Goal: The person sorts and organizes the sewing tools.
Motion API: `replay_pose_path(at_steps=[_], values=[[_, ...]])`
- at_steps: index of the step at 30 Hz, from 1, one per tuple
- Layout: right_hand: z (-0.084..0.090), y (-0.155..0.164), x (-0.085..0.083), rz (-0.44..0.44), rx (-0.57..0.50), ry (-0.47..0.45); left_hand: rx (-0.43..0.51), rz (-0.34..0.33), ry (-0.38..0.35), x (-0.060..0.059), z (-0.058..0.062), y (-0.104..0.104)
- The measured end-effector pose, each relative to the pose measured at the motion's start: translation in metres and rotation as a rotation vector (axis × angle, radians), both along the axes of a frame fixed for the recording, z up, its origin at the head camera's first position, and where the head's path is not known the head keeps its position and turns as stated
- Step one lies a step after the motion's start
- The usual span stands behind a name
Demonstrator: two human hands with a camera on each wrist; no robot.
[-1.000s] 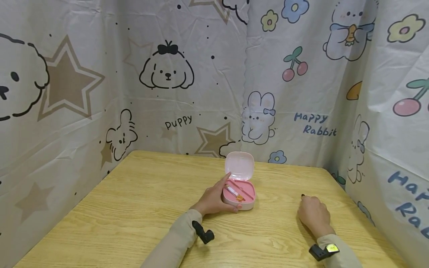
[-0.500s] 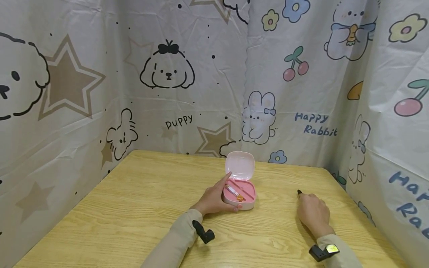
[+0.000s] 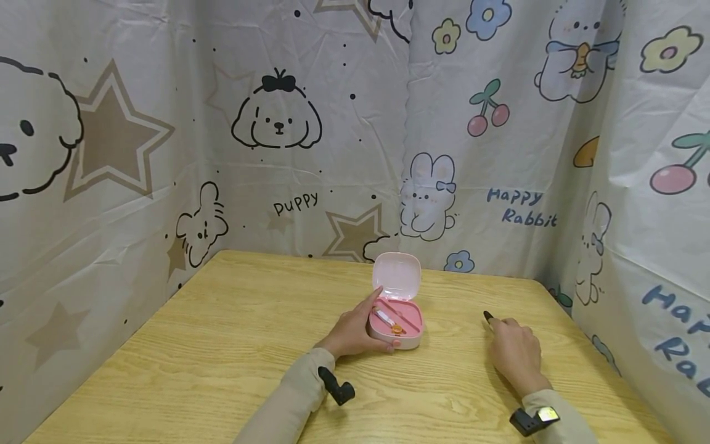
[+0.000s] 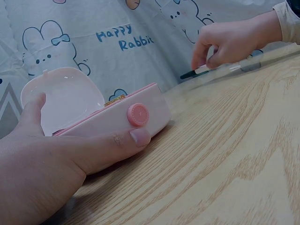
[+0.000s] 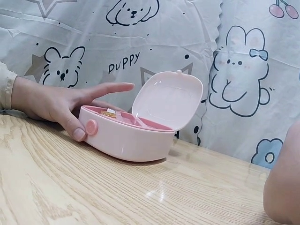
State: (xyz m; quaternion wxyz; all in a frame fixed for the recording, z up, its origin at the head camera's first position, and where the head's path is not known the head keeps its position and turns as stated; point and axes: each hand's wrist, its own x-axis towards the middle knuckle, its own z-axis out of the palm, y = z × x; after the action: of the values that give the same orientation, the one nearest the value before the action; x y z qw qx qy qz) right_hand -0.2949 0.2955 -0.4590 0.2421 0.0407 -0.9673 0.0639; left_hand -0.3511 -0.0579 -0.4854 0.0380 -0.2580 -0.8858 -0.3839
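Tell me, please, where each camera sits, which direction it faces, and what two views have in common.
Head: looks forward and down at the wooden table; both hands and beige sleeves show.
Left wrist: low behind the left hand, facing the right hand, which pinches a thin black-tipped stick.
Right wrist: low, facing the left hand; only an edge of the right hand shows.
All share the open pink plastic case, gripped by the left hand.

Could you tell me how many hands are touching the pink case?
1. The left hand holds the open case at its side. The right hand is apart, pinching a pen on the table.
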Motion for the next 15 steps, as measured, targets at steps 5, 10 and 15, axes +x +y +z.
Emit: replay_pose_path(at_steps=[5,10,15], values=[[-0.0008,-0.0021,0.0008,0.009,0.005,0.030,0.003,0.002,0.002,-0.0005,-0.0006,0.0004],[-0.0007,-0.0045,0.0004,0.019,0.003,0.048,0.000,0.002,0.001,-0.0007,-0.0008,-0.0002],[0.0014,-0.0072,-0.0006,0.028,-0.016,0.049,-0.003,0.000,0.005,-0.0024,-0.0023,-0.0004]])
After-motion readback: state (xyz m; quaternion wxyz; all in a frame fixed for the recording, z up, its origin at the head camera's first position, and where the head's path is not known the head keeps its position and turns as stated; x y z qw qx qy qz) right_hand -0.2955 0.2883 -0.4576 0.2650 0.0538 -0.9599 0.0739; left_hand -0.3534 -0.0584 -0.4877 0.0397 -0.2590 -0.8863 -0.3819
